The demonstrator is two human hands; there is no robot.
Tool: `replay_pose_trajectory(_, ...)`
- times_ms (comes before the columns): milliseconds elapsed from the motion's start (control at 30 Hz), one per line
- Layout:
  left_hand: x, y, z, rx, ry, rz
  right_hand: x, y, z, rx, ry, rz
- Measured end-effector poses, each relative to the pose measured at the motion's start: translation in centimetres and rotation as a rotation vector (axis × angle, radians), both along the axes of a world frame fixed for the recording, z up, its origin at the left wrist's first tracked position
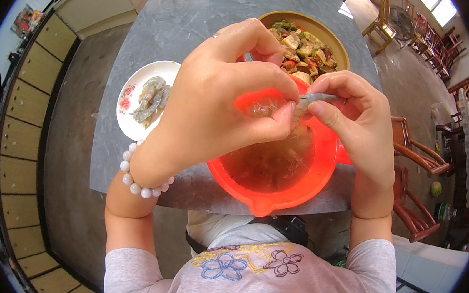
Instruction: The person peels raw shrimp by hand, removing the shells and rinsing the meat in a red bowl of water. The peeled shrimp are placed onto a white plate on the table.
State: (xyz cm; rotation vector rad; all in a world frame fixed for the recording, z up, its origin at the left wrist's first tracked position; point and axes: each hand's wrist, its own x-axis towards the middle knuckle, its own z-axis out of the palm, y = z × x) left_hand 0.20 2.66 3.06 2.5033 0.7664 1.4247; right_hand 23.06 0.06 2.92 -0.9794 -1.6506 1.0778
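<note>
Between both hands, above a red plastic basin [260, 206], is a raw grey shrimp [317, 97]. My right hand [356, 123] pinches its body between thumb and forefinger. Thumb and forefinger of my left hand [222, 101] close on the shrimp's other end, which the fingers partly hide. Murky water [270, 168] with shrimp bits stands in the basin. Left of my left hand, a white plate [129, 124] with a red flower pattern holds several raw shrimp [153, 99].
A brown dish [341, 53] of cooked food stands behind the basin on the grey marbled table [126, 59]. Wooden cabinets [18, 165] run along the left. Wooden chairs [415, 202] and a watermelon [435, 188] are on the floor at the right.
</note>
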Motion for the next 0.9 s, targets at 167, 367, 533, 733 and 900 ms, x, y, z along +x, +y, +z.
replay_pose_trajectory(167, 0.07, 0.23, -0.28, 0.005, -0.016, 0.011, 0.0, -0.09, 0.05, -0.006, -0.014, -0.014)
replay_pose_trajectory(367, 0.14, 0.19, -0.26, -0.015, -0.015, 0.012, -0.01, -0.24, 0.16, 0.008, 0.0, 0.002)
replay_pose_trajectory(533, 0.21, 0.02, -0.3, -0.021, -0.003, 0.019, -0.13, -0.32, 0.26, 0.023, -0.016, 0.006)
replay_pose_trajectory(733, 0.32, 0.1, -0.74, 0.03, 0.011, 0.051, -0.23, -0.35, 0.07, 0.071, -0.015, 0.011)
replay_pose_trajectory(900, 0.8, -0.12, -0.86, 0.159, 0.049, 0.148, -0.33, -0.46, -0.08, 0.087, -0.03, -0.004)
